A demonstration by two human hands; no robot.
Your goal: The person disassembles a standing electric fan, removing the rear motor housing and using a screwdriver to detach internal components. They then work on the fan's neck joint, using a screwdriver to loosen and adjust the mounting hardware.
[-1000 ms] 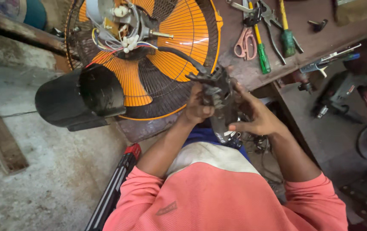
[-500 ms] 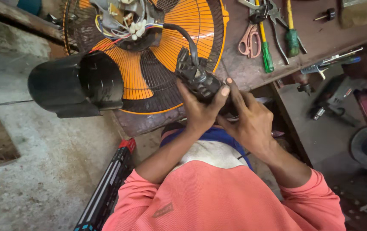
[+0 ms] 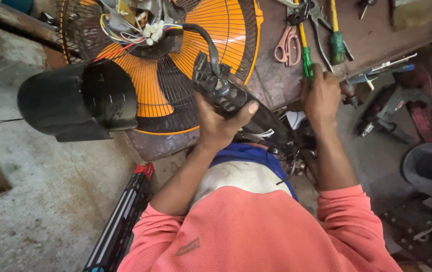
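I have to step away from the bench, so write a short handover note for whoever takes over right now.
Left hand grips the black switch housing, its cable running up to the fan's exposed wiring. Right hand is on the green-handled screwdriver at the bench edge. Orange fan lies flat, black motor cover off beside it. Done: fan opened. Left: housing still loose, cover off.

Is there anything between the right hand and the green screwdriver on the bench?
Nothing visible. The right hand is already at the handle end of the green screwdriver, fingers on it. The scissors lie to its side, apart. The left hand holds the black part.
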